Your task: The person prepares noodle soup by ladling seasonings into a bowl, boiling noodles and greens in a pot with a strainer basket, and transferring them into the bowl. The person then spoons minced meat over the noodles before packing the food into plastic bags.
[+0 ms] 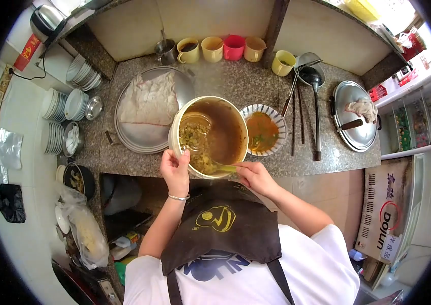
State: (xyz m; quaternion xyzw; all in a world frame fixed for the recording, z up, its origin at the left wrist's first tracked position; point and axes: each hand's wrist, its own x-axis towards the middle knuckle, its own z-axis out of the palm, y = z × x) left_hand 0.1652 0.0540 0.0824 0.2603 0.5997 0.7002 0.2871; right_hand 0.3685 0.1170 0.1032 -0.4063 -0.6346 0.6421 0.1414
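Note:
A large cream pot (pixel 173 133) with brown liquid and chopped greenish-yellow food inside is tilted at the counter's front edge. My left hand (pixel 176 170) grips its left rim, thumb over the edge. In my right hand (pixel 257 178), closed at the pot's lower right, is the handle of a yellow-green spoon (pixel 224 167), whose head lies in the food. Just right of the pot stands a striped bowl (pixel 280 120) of orange-red soup with green bits. Behind and left, a cloth (pixel 149 98) lies on a round metal lid (pixel 182 86).
Mugs (pixel 211 49) line the back wall. A black-handled ladle (pixel 317 117) and chopsticks (pixel 293 129) lie right of the bowl. A lidded pan (pixel 354 122) is at the far right. Stacked plates (pixel 54 105) and a black pot (pixel 88 180) stand left.

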